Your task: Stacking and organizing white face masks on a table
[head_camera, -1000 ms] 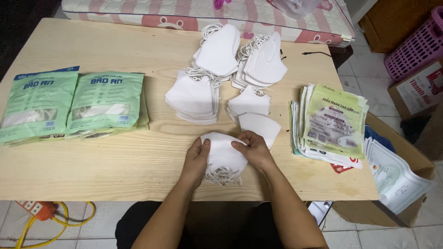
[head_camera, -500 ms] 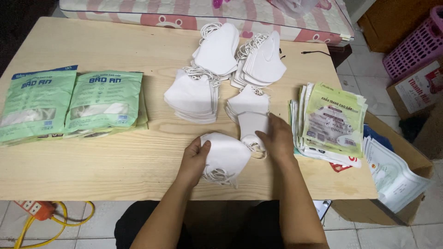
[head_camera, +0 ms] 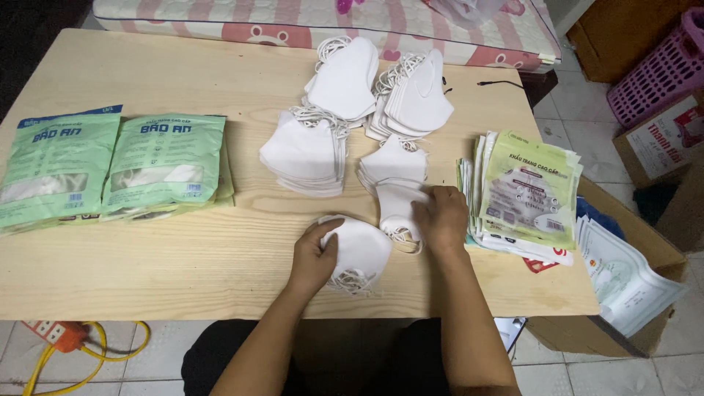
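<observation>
White face masks are what I've got under both hands, near the front edge of the wooden table (head_camera: 183, 279). Starting far left: two green sealed mask packets (head_camera: 110, 165) lie side by side, flat, well apart from my hands. Down below the table edge, an orange power strip (head_camera: 60, 334) with a yellow cable sits on the tiled floor.

Moving in, my left hand (head_camera: 314, 257) rests on a folded white mask (head_camera: 363, 249), fingers curled over its left edge and thumb pressing on top, so I'm gripping it against the wood. Its ear loops bunch out underneath, toward me.

Behind it, a low stack of masks (head_camera: 301, 154) sits mid-table, and farther back two more piles: one (head_camera: 345, 81) with loops spilling at the top, one (head_camera: 418, 95) fanned out beside it.

Now my right hand (head_camera: 440, 216): it lies on another white mask (head_camera: 396, 205) at the near end of a small pile (head_camera: 392, 165), fingers together and bent down onto it, pinching its right edge. That mask lies just beside the one under my left hand; I can't tell whether they touch.

Right of my hand, nearly touching it, a stack of empty printed packets (head_camera: 528, 187) rests on the table's edge. Past that, a cardboard box (head_camera: 645, 242) holds more packets, and a pink plastic basket (head_camera: 660, 70) stands in the far corner.
</observation>
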